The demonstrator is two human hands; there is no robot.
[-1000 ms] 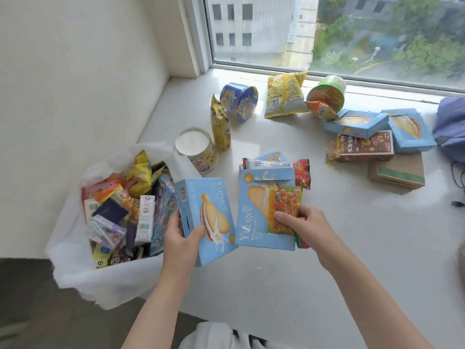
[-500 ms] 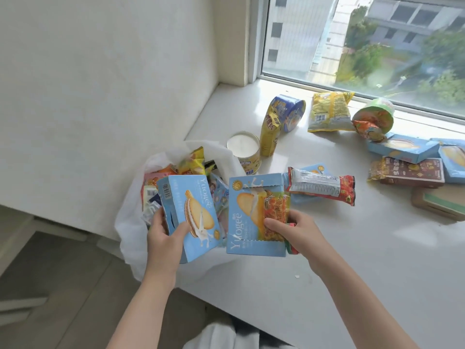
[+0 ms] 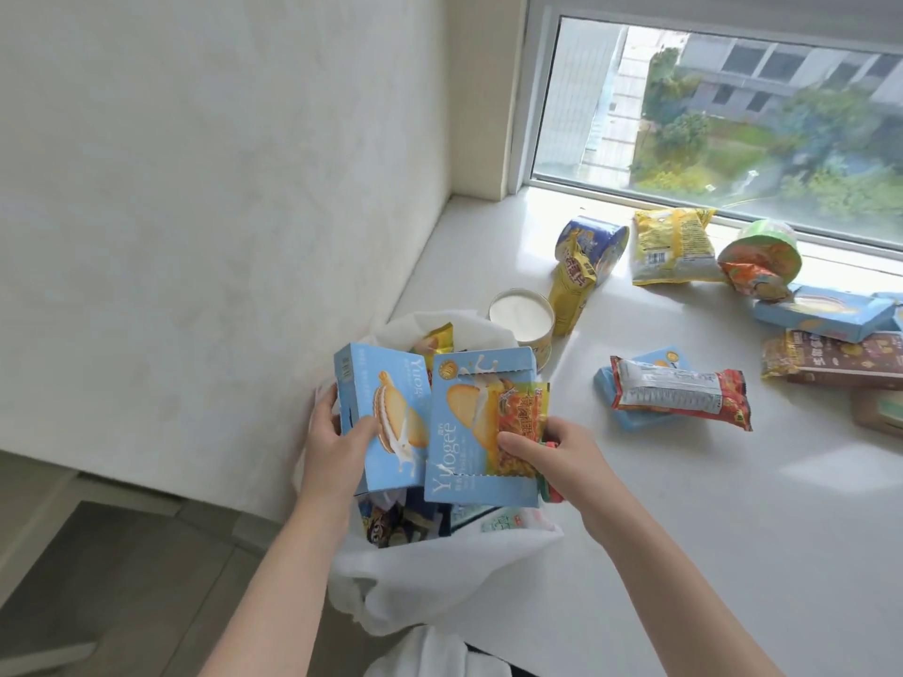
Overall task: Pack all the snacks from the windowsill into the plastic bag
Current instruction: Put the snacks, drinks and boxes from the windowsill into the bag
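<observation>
- left hand (image 3: 337, 439): fingers curled round a blue biscuit box (image 3: 386, 408), thumb on the front face, box upright and tilted a bit.
- change: 1.0 s ago this box was at the bag's rim; now it sits right over the opening.
- plastic bag (image 3: 440, 579): white, hangs off the left edge of the windowsill (image 3: 684, 505), mouth open, already holds many packets below the two boxes.
- second blue box (image 3: 469, 432): just beside the first, edges overlapping. It was over the sill next to the red-wrapped pack 1.0 s ago and is now above the bag mouth.
- orange snack packet (image 3: 520, 427): pressed flat on the front of that second box.
- right hand (image 3: 552, 454): closed on the second box, thumb pinning the orange packet to it. A red-and-green edge pokes out under the hand; can't tell what it is.
- meaning: both loads are over the bag, so letting go looks like the next step. Neither box is inside yet.
- still on the sill: white-lidded can (image 3: 522, 317) near the bag, yellow carton (image 3: 571, 293), blue tub (image 3: 593, 244), yellow bag (image 3: 674, 246), red-wrapped pack (image 3: 679, 390) lying on another blue box, green cup (image 3: 767, 249), flat blue box (image 3: 821, 310), brown packet (image 3: 840, 359).
- judgement: task partway, plenty left by the window.
</observation>
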